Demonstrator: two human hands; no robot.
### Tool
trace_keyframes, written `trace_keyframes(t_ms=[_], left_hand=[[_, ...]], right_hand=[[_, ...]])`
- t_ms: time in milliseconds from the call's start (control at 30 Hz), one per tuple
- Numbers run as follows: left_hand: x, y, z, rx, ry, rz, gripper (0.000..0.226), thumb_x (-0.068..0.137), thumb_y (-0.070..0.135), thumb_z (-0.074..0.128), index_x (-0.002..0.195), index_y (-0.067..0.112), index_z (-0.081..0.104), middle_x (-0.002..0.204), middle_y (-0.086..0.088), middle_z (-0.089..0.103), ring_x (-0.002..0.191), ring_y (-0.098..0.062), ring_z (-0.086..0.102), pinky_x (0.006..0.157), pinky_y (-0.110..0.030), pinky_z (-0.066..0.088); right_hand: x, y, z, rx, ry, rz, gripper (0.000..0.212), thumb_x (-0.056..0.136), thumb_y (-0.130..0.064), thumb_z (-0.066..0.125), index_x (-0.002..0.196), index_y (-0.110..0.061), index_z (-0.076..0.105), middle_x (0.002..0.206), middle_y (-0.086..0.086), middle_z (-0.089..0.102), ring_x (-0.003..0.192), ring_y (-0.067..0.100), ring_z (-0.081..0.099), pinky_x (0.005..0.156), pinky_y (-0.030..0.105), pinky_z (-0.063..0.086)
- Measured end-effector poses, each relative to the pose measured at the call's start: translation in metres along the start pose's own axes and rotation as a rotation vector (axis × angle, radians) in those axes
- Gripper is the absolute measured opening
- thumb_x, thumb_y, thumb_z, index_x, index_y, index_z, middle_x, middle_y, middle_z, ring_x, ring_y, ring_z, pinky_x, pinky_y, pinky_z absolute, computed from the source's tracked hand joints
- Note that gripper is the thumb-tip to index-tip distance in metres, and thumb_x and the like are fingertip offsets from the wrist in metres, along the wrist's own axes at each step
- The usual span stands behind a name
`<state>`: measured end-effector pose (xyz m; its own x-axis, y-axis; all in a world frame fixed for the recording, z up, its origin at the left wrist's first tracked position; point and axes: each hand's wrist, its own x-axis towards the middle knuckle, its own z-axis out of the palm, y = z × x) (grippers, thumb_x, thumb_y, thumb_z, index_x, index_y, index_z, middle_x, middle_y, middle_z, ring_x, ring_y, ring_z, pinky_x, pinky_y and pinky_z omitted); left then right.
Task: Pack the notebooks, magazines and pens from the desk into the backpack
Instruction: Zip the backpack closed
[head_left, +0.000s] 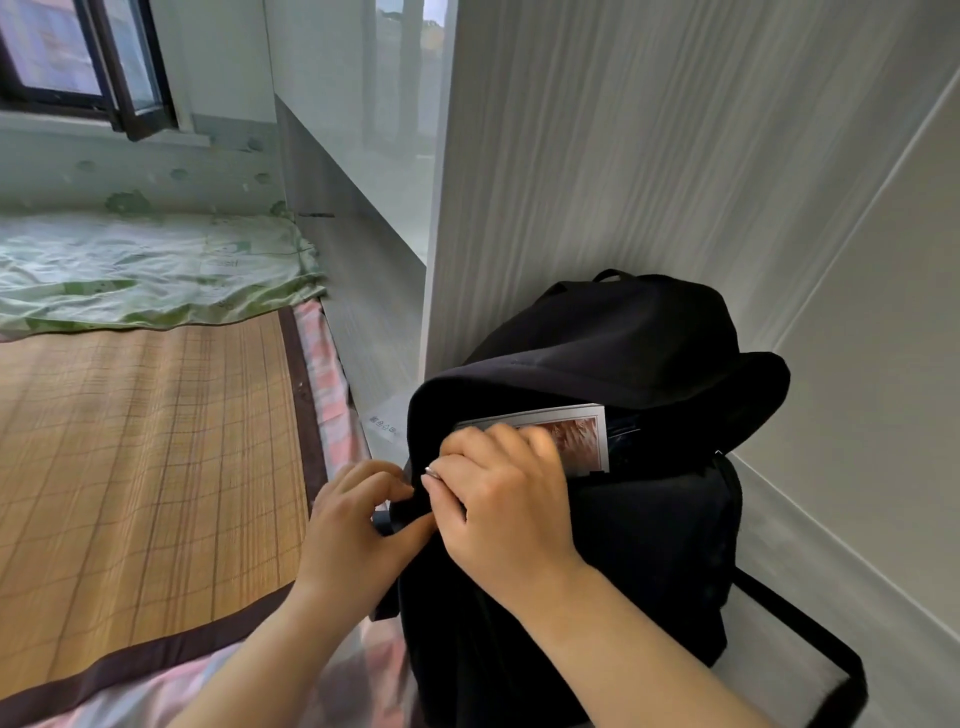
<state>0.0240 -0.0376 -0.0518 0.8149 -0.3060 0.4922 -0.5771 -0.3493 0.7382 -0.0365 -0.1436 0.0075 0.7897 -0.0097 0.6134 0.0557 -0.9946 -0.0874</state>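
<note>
the black backpack (623, 374) stands upright on the bed's edge against the wall, a magazine (576, 434) poking from its open top. the left hand (353, 530) pinches the backpack's side; the right hand (504, 499), fingers curled, presses on the magazine.

Both bare forearms reach forward from the lower edge of the view, converging. The left hand (358, 525) sits lower and to the left, knuckles up, fingers curled inward and thumb stretched toward the right hand — pinching a small dark tab (387, 519) between thumb and fingertips. The right hand (498, 499) lies just beside it, slightly higher, back of the hand upward, fingers bent down and tucked forward; whether it grips anything cannot be told.
</note>
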Motion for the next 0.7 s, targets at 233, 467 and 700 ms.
trace_keyframes(t_ms=[233, 467, 700], left_hand=[[-0.001, 0.002, -0.008, -0.050, -0.034, -0.011, 0.019, 0.054, 0.041, 0.056, 0.055, 0.041, 0.037, 0.068, 0.022, 0.050, 0.069, -0.006, 0.050, 0.073, -0.038, 0.041], [-0.001, 0.013, -0.020, 0.092, -0.094, -0.011, 0.025, 0.063, 0.022, 0.080, 0.076, 0.036, 0.063, 0.078, 0.028, 0.050, 0.085, -0.019, 0.057, 0.088, -0.047, 0.045], [0.060, 0.090, -0.016, 0.049, -0.088, 0.228, 0.037, 0.070, 0.046, 0.062, 0.096, 0.021, 0.068, 0.074, 0.023, 0.052, 0.071, -0.002, 0.052, 0.090, -0.026, 0.037]], right_hand=[[0.026, 0.009, -0.036, 0.154, 0.124, 0.101, 0.016, 0.070, -0.018, 0.061, 0.059, -0.008, 0.066, 0.066, 0.006, 0.065, 0.058, 0.025, 0.062, 0.052, 0.028, 0.049], [0.050, 0.043, -0.080, 0.223, 0.334, 0.229, 0.022, 0.077, -0.022, 0.056, 0.063, -0.008, 0.064, 0.067, -0.012, 0.047, 0.054, 0.009, 0.042, 0.056, 0.025, 0.039], [0.044, 0.041, -0.077, 0.126, 0.366, 0.210, 0.019, 0.077, -0.024, 0.057, 0.065, -0.012, 0.066, 0.061, -0.006, 0.052, 0.058, 0.009, 0.041, 0.048, 0.022, 0.030]])
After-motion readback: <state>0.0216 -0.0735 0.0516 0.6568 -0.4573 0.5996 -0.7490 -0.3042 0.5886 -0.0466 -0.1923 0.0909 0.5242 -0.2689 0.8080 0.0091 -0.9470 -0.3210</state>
